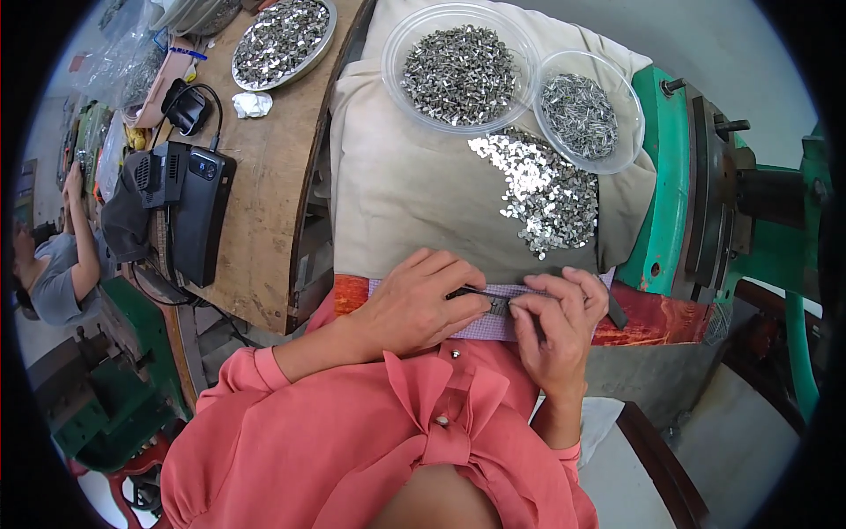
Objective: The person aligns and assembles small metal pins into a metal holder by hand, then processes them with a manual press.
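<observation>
My left hand (425, 298) is closed around a narrow dark metal piece (499, 305), part of which its fingers cover. My right hand (560, 319) is at the other end of that piece. Its thumb and forefinger come together there, and whatever tiny thing they hold is too small to make out. Both hands work over a checked cloth (480, 328) at the table's near edge. Beyond them, a loose heap of small shiny metal pieces (553, 198) lies on the beige cloth (414, 203).
Two clear round tubs hold small metal parts: a large tub (394, 84) and a smaller tub (636, 132). A green machine (663, 185) borders the right side. On the left wooden table (264, 176) are a metal bowl (328, 40) of pieces and a black phone-like device (203, 216). Another person (66, 264) sits far left.
</observation>
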A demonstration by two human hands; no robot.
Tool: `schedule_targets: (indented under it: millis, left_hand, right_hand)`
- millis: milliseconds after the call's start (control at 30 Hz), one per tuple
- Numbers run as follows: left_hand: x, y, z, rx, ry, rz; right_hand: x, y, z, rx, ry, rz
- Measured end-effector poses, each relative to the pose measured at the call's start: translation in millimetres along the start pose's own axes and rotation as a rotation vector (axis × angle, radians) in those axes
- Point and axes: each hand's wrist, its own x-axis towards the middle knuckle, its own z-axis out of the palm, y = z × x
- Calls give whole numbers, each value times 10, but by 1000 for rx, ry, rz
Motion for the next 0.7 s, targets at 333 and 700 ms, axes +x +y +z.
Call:
schedule_targets:
  millis: [333,700]
  left_hand:
    - [11,3,27,8,16,-12]
    - [25,31,24,4,14,-28]
  right_hand:
    - [-11,-8,-14,-50,41,-17]
    - [166,163,35,-150,180,78]
